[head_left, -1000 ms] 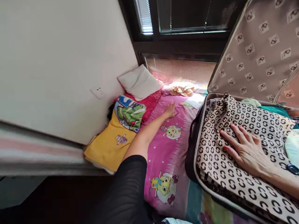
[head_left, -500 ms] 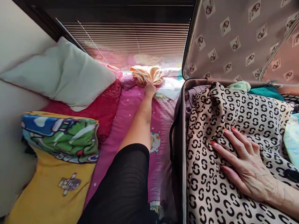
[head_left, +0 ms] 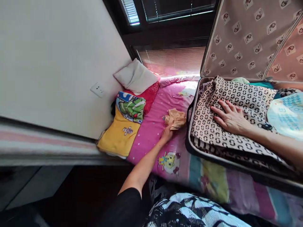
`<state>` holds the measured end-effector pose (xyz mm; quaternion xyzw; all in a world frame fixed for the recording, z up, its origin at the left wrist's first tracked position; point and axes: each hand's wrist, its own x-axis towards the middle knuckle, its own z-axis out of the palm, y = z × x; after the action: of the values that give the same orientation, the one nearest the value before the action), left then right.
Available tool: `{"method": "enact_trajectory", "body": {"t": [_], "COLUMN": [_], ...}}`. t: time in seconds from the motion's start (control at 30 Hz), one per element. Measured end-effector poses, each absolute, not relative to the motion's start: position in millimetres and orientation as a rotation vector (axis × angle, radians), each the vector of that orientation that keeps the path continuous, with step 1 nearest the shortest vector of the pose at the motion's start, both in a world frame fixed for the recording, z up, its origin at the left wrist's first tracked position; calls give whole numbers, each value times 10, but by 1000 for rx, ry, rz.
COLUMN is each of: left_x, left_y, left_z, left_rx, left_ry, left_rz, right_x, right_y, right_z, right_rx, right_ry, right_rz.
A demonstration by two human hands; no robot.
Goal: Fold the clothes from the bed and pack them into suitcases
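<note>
I have the crumpled tan cloth (head_left: 176, 119) just beside the left side of the suitcase (head_left: 188, 143), level with the carry handle (head_left: 188, 110) on that side; the gap is so slight from this angle that I cannot tell whether the two touch, nor whether the cloth rests on the pink bedding (head_left: 146, 138) or is lifted a little. My left hand (head_left: 167, 135) has its fingers closed on the cloth's near edge, so the bulk of it lies beyond the fingertips, up and toward the suitcase. It is too bunched for me to call a firm long axis, though it looks a bit wider across than deep, with folds fanning from the grip toward the suitcase wall. This is the relation I would steer by: cloth between hand and suitcase, with the left forearm coming in from the near left and the left hand clearly the nearer one. My right hand (head_left: 228, 119) lies inside the suitcase outline, palm down with fingers spread on the patterned fabric (head_left: 203, 126), gripping nothing that I can see, its fingertips pointing toward the suitcase's left side. Further out, well left of the suitcase, I see the yellow cloth (head_left: 118, 135) and the white pillow (head_left: 136, 77)
</note>
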<state>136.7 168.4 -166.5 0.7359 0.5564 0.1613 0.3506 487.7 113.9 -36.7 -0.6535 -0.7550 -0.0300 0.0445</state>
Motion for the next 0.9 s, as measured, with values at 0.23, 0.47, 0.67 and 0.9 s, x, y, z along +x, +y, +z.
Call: {"method": "enact_trajectory", "body": {"t": [0.23, 0.47, 0.67, 0.9], "left_x": [817, 594, 152, 106], "left_y": [-33, -357, -249, 36], "left_z": [-1012, -741, -1028, -1146], "left_rx": [1750, 1754, 2026, 1981], "left_ry": [1544, 1285, 1039, 1486], "left_rz": [1004, 682, 257, 410], "right_x": [3329, 2545, 3298, 3772], "right_y": [95, -694, -729, -810], "right_z": [335, -608, -980, -992], "right_rx": [-1409, -1148, -1253, -1667], "right_ry": [-2346, -2220, -2406, -2781], "right_rz": [128, 742, 520, 244]}}
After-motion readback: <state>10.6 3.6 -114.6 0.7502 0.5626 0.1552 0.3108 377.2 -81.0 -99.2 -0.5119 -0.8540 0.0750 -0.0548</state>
